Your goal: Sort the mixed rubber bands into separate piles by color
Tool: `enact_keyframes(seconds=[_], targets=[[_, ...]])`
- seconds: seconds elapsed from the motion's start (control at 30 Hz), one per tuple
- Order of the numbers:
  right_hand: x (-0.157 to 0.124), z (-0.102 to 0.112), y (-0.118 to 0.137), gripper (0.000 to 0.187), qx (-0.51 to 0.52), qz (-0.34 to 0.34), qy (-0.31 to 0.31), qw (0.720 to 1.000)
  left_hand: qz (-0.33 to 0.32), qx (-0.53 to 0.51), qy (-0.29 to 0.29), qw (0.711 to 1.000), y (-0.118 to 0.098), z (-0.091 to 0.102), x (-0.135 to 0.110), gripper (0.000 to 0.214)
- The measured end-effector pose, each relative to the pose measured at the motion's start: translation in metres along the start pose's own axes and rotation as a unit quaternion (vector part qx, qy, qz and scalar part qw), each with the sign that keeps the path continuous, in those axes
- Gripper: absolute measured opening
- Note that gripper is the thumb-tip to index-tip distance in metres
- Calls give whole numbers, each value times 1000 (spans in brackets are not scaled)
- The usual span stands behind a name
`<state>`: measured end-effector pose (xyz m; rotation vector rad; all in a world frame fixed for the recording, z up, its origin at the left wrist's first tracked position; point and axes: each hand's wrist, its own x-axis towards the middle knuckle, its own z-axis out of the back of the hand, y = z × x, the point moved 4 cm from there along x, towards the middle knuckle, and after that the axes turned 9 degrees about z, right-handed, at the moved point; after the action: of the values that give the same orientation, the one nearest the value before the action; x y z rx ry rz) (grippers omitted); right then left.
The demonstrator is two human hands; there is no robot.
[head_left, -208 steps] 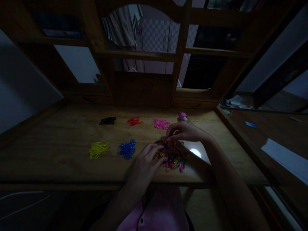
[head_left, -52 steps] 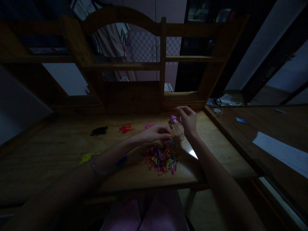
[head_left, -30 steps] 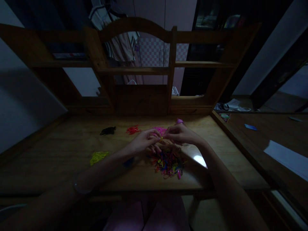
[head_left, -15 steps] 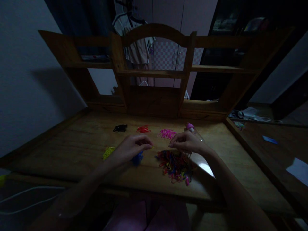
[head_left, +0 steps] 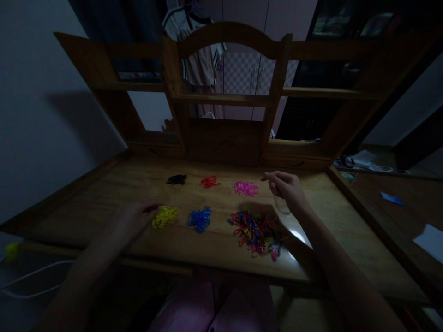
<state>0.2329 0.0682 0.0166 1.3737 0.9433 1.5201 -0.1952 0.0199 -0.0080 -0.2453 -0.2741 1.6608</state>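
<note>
My left hand [head_left: 133, 219] is at the left edge of a pile of yellow rubber bands [head_left: 165, 216], fingertips pinched together; what they hold, if anything, is hidden. My right hand [head_left: 287, 188] hovers to the right of the pink rubber bands [head_left: 245, 188], thumb and forefinger closed; anything between them is too small to name. Below it lies a larger heap of mixed-colour bands [head_left: 256, 233]. Separate piles of blue bands [head_left: 200, 218], red bands [head_left: 209, 181] and black bands [head_left: 176, 179] lie on the wooden desk [head_left: 214, 249].
A wooden shelf unit [head_left: 221, 99] rises along the back of the desk. A wall [head_left: 31, 129] borders the left side. On a lower surface to the right lie a blue card [head_left: 391, 198] and white paper [head_left: 431, 242]. A clear bottle is mostly hidden behind my right hand.
My left hand has moved left from above the blue pile to the yellow pile, uncovering the blue bands. My right hand has risen up and right, away from the mixed heap. The view has shifted slightly.
</note>
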Motion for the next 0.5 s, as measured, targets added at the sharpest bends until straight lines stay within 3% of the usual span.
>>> enact_keyframes(seconds=[0.1,0.2,0.37,0.5], targets=[[2,7,-2,33,6,13,-23,1000,4,-19,-42,999,-26,18,-19,38],[3,10,-4,32,2,13,-34,999,-59,-90,-51,993,-71,20,-42,35],[4,9,-5,31,5,8,-30,1000,-195,-201,42,959,-163,-29,-75,23],[4,6,-6,31,8,10,-20,1000,-252,-254,114,927,-215,-65,-90,26]])
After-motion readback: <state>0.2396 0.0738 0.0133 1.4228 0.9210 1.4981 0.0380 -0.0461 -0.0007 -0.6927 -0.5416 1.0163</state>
